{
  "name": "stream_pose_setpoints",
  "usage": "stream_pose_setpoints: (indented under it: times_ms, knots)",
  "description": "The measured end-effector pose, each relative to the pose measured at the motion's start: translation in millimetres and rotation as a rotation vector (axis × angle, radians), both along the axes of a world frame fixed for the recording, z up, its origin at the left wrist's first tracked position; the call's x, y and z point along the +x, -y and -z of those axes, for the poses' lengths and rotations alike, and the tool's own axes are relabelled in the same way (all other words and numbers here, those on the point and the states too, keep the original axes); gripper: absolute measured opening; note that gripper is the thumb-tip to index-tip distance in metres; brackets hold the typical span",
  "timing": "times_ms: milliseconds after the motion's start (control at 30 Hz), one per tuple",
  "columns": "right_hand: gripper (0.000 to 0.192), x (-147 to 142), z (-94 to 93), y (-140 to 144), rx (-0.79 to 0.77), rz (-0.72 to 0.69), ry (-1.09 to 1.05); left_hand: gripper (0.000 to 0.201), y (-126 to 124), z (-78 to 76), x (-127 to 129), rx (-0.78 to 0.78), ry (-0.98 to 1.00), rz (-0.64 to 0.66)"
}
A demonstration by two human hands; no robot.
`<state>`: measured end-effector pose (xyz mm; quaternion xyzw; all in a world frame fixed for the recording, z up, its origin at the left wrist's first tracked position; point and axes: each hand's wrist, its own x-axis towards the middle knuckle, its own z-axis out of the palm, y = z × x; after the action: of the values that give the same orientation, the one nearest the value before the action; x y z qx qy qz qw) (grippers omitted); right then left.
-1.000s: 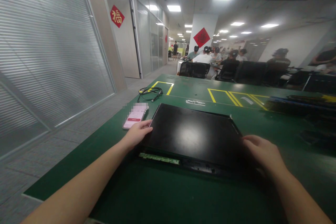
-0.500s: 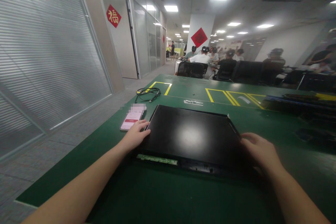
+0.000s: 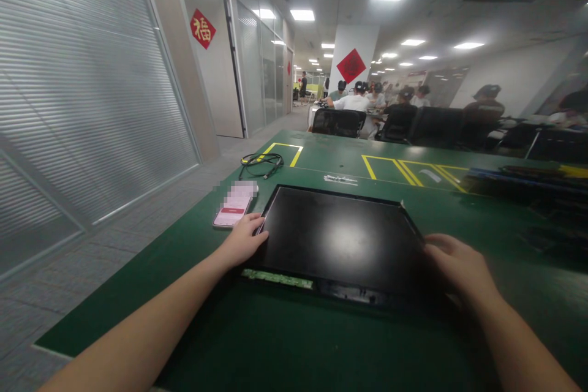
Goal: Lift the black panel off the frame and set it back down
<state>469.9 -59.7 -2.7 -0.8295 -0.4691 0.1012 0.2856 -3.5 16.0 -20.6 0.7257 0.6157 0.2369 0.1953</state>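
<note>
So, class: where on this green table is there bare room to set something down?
Bare table between the near edge and the black panel; also inside the yellow outlines beyond it. Crowded: phone beside the left hand, dark clutter far right.

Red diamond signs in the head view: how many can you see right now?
3. One red diamond sign hangs on the near left wall, one on the white pillar, and a small one down the left corridor. More may be hidden farther back.

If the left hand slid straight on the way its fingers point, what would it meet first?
Most likely the phone. The left hand rests at the black panel's near-left corner with fingers aimed away up that left edge, where the phone lies just ahead; depth is hard to judge.
</note>
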Motion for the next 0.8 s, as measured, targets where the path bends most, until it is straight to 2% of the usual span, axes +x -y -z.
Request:
stream_pose_setpoints:
  times_ms: [267,433,633,800]
  knots:
    - [0.032,1.2,0.6,0.2,-0.002,-0.028,0.013,0.045,-1.9,4.0,-0.9,0.030,-0.020,0.026]
    - [0.029,-2.0,-2.5,1.2,-0.018,-0.026,0.015,0.051,6.9,-2.9,3.0,0.023,-0.030,0.046]
    - [0.031,-7.7,-7.9,4.5,-0.044,-0.007,-0.027,0.067,21.6,-19.9,2.3,-0.064,-0.083,0.158]
    - [0.032,-7.3,-6.5,5.0,-0.033,-0.013,-0.026,0.072,22.3,-31.0,-8.3,-0.071,-0.122,0.334]
